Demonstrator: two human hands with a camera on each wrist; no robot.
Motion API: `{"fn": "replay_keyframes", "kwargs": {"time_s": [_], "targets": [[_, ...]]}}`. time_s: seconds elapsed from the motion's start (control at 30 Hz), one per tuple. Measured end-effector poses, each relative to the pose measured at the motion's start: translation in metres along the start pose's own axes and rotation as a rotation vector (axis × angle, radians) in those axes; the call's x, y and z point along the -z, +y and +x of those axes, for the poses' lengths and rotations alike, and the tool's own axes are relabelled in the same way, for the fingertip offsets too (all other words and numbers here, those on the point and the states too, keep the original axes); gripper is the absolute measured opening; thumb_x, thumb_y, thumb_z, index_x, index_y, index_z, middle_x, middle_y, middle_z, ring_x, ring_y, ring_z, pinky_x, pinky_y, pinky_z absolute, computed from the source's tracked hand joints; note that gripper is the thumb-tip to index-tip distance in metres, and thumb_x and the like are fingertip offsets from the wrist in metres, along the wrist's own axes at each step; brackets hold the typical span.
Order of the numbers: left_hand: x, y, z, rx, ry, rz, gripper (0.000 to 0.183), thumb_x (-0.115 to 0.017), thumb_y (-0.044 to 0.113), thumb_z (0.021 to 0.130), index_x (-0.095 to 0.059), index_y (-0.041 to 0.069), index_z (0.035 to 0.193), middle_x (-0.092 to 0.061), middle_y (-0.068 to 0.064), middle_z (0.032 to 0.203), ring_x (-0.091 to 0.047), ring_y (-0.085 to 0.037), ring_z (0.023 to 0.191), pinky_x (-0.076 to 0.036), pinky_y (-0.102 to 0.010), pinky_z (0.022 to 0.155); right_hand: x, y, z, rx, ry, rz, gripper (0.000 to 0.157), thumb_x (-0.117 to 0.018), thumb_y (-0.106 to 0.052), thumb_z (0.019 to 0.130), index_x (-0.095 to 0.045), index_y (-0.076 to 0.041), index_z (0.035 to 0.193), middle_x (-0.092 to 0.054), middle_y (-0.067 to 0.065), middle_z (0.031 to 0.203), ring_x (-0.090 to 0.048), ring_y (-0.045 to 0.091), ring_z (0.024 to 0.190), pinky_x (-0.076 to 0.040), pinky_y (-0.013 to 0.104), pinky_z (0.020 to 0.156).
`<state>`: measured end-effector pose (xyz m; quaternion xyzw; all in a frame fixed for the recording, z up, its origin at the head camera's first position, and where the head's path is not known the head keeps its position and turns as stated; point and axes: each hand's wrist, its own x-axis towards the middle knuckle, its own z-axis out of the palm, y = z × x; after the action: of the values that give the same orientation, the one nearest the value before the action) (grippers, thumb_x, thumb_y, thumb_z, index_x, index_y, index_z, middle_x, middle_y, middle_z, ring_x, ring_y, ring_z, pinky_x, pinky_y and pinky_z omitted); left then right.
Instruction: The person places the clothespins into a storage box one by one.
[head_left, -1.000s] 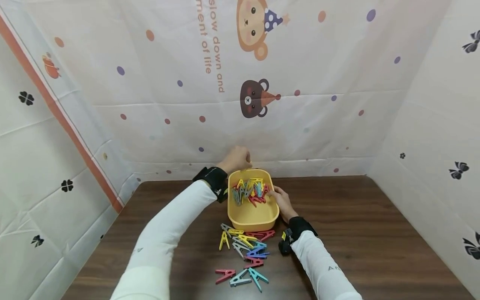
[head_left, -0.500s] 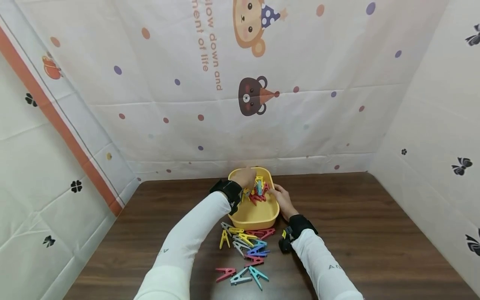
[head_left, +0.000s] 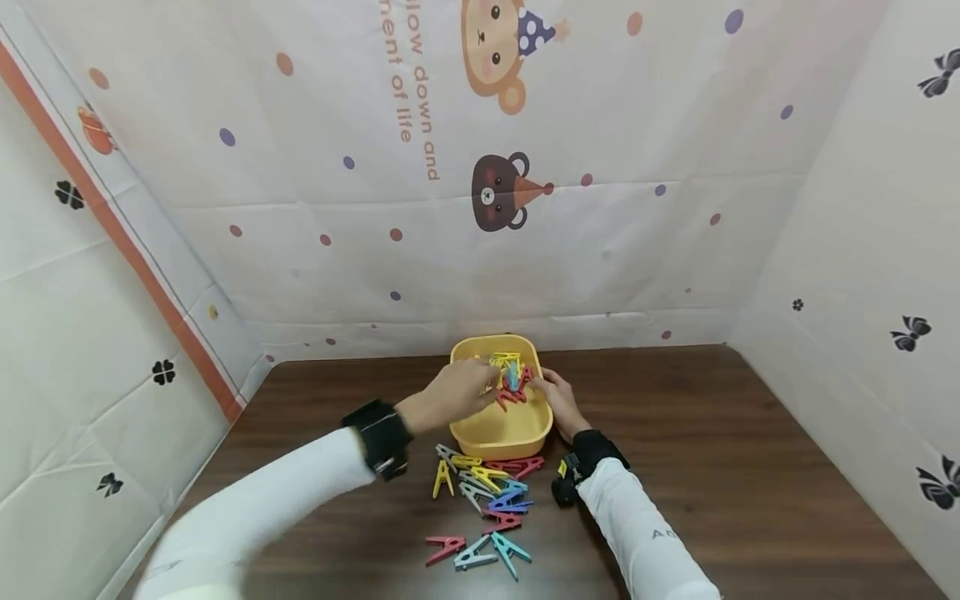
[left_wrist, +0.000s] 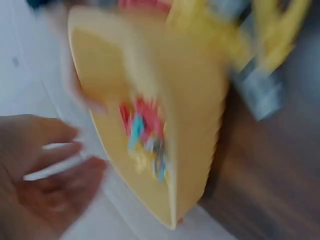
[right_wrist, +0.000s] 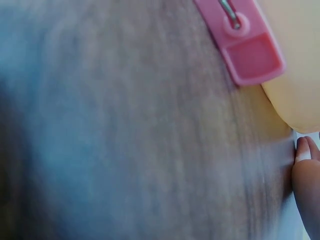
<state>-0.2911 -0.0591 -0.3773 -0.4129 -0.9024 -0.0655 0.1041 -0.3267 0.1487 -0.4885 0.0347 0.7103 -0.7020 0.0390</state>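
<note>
A yellow plastic basin [head_left: 498, 431] stands near the back of the table with red, yellow, blue and grey clothespins [head_left: 513, 377] heaped inside. My left hand [head_left: 453, 395] hovers over the basin's left rim. In the left wrist view that hand [left_wrist: 47, 170] has loosely bent, parted fingers and nothing between them. At the right side, my right hand [head_left: 564, 404] grips the basin's rim, thumb over the inside. Only part of this hand [right_wrist: 309, 185] shows in the right wrist view, beside the basin wall and a pink-red clothespin [right_wrist: 247, 45].
Several clothespins [head_left: 487, 481] lie in a loose pile just in front of the basin. Nearer me are a red clothespin [head_left: 445, 548], a grey-blue one [head_left: 474, 556] and a turquoise one [head_left: 510, 553]. A printed white cloth [head_left: 337, 275] hangs behind the brown table [head_left: 675, 467].
My left hand went from behind the basin's far rim down into it, then drew back left toward the near side. The right hand kept its grip on the rim.
</note>
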Motion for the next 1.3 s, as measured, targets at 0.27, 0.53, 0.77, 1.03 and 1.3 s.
{"fn": "replay_keyframes", "kwargs": {"time_s": [0.27, 0.53, 0.77, 1.03, 1.3], "targets": [[-0.018, 0.046, -0.120, -0.291, -0.057, -0.026, 0.021, -0.073, 0.031, 0.094, -0.071, 0.017, 0.110, -0.068, 0.003, 0.106, -0.061, -0.003, 0.090, -0.050, -0.012, 0.073, -0.002, 0.000, 0.006, -0.053, -0.022, 0.043, 0.058, -0.050, -0.016, 0.104, -0.032, 0.001, 0.157, -0.043, 0.029, 0.151, -0.048, 0.041, 0.137, -0.044, 0.051, 0.113], [-0.047, 0.051, -0.157, -0.348, -0.174, -0.047, 0.038, -0.068, 0.028, 0.099, -0.058, 0.019, 0.134, -0.062, 0.006, 0.120, -0.059, -0.003, 0.108, -0.052, -0.017, 0.086, -0.002, -0.004, 0.002, -0.040, 0.022, 0.010, 0.056, -0.051, -0.020, 0.104, -0.038, -0.003, 0.155, -0.047, 0.024, 0.150, -0.051, 0.035, 0.135, -0.048, 0.042, 0.110], [-0.039, 0.049, -0.163, -0.282, -0.211, -0.097, 0.028, -0.072, 0.030, 0.097, -0.061, 0.019, 0.121, -0.060, 0.009, 0.106, -0.054, 0.003, 0.093, -0.044, -0.007, 0.068, -0.005, -0.001, 0.003, -0.042, 0.032, 0.001, 0.056, -0.052, -0.021, 0.102, -0.040, -0.004, 0.154, -0.049, 0.023, 0.147, -0.053, 0.033, 0.131, -0.050, 0.037, 0.105], [-0.017, 0.047, -0.168, -0.099, -0.357, -0.144, 0.031, -0.082, 0.007, 0.084, -0.064, 0.017, 0.107, -0.061, 0.004, 0.102, -0.055, 0.002, 0.083, -0.049, -0.014, 0.063, -0.005, 0.000, 0.001, -0.027, 0.017, 0.012, 0.054, -0.051, -0.019, 0.103, -0.039, -0.004, 0.153, -0.050, 0.022, 0.145, -0.054, 0.032, 0.130, -0.052, 0.028, 0.095], [0.020, 0.021, -0.118, -0.034, -0.091, -0.149, 0.014, -0.075, 0.000, 0.088, -0.068, 0.008, 0.097, -0.068, -0.003, 0.091, -0.062, -0.008, 0.075, -0.052, -0.013, 0.064, -0.005, -0.001, 0.000, -0.026, -0.001, 0.021, 0.056, -0.050, -0.019, 0.104, -0.037, -0.001, 0.155, -0.046, 0.025, 0.149, -0.050, 0.035, 0.135, -0.046, 0.042, 0.110]]}}
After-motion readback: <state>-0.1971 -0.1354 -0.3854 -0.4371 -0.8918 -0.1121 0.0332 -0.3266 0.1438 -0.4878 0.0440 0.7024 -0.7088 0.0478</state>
